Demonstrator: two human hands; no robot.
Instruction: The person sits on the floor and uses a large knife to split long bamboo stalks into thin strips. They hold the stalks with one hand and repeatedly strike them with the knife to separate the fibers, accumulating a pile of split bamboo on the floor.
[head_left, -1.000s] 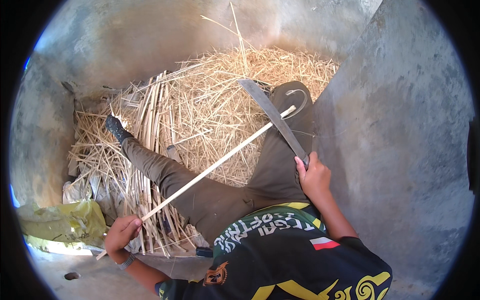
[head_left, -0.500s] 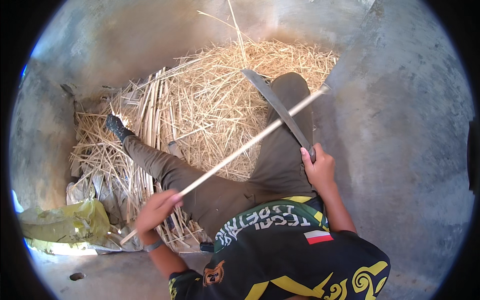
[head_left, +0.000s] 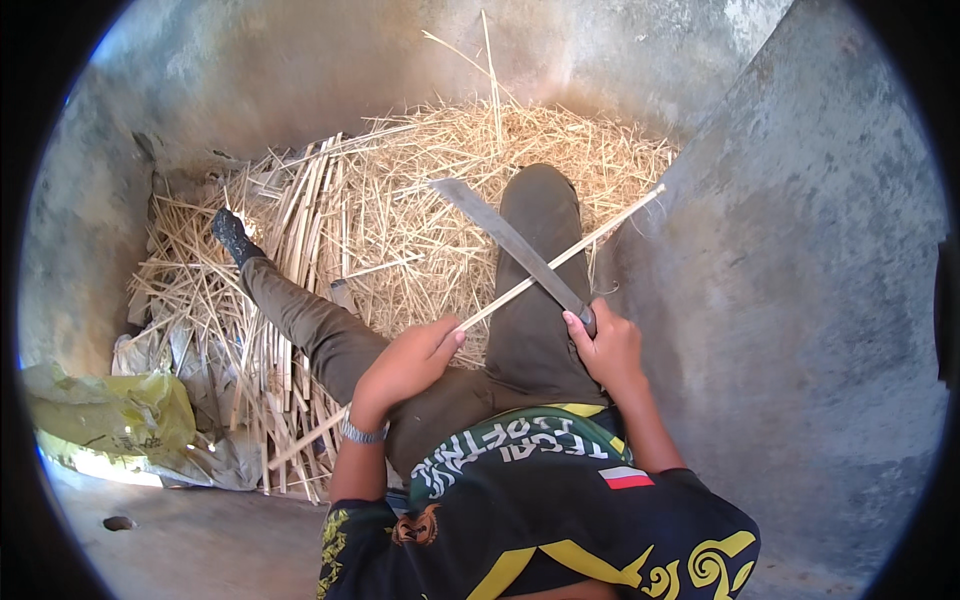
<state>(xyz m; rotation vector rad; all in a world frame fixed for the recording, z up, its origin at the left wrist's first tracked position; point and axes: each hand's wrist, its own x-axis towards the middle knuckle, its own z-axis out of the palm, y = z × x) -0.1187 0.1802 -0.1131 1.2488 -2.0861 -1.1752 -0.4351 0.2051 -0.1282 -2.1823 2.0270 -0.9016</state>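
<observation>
My left hand (head_left: 412, 366) is closed round a long pale strip of split bamboo or wood (head_left: 615, 221). The strip slants from beside my left wrist up to the right, across my bent right leg. My right hand (head_left: 609, 350) grips the dark handle of a machete (head_left: 500, 231), whose long blade points up and to the left. Blade and strip cross over my right thigh, a little beyond my right hand. The strip's near end pokes out behind my left wrist.
A heap of thin shavings (head_left: 400, 220) covers the floor before me. Longer strips (head_left: 300, 215) lie in a pile by my outstretched left leg (head_left: 305, 305). A yellow plastic sack (head_left: 120, 412) rests at the left. Grey concrete walls (head_left: 770, 300) stand around.
My left hand has slid forward and right along the strip, nearer the blade. The machete and right hand have shifted slightly left and down, and the blade lies flatter.
</observation>
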